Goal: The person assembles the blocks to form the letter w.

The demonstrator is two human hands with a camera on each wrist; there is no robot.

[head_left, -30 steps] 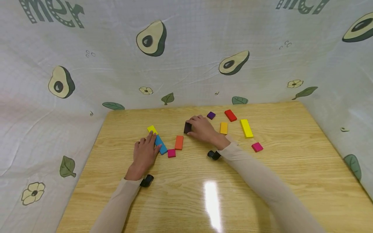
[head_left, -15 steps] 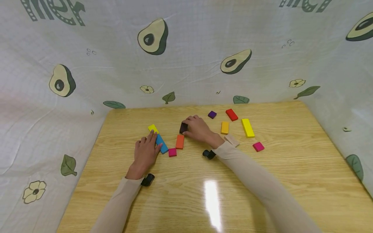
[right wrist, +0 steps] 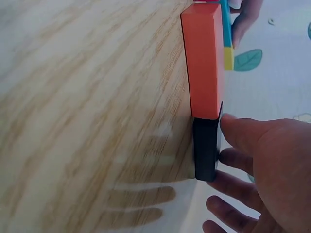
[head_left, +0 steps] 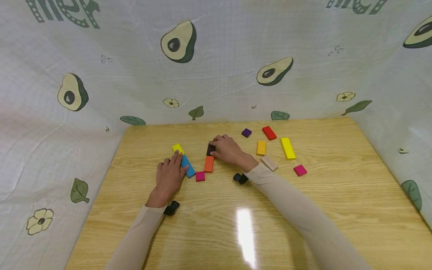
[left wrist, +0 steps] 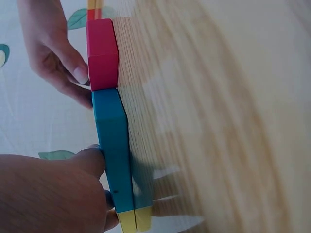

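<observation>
In the head view my left hand (head_left: 168, 180) rests with its fingertips on a yellow block (head_left: 177, 148) and its thumb on a blue block (head_left: 188, 167). These two lie end to end in a slanted line. A pink square block (head_left: 200, 176) sits by the blue block's near end. My right hand (head_left: 229, 150) pinches a black block (head_left: 210, 149) between thumb and forefinger, flat on the table. The black block (right wrist: 206, 148) meets the far end of an orange-red block (right wrist: 201, 63) in the right wrist view. That block's near end is beside the pink one.
Right of my right hand lie a purple square block (head_left: 246, 132), a red block (head_left: 269, 133), an orange block (head_left: 261, 148), a plain wooden block (head_left: 269, 163), a long yellow block (head_left: 288, 149) and another pink block (head_left: 300, 170). A printed cloth (head_left: 222, 93) stands behind the table.
My right hand has moved left with the black block, bringing it against the orange-red block's far end. The plain wooden block has come out from behind my right wrist. My left hand stays put.
</observation>
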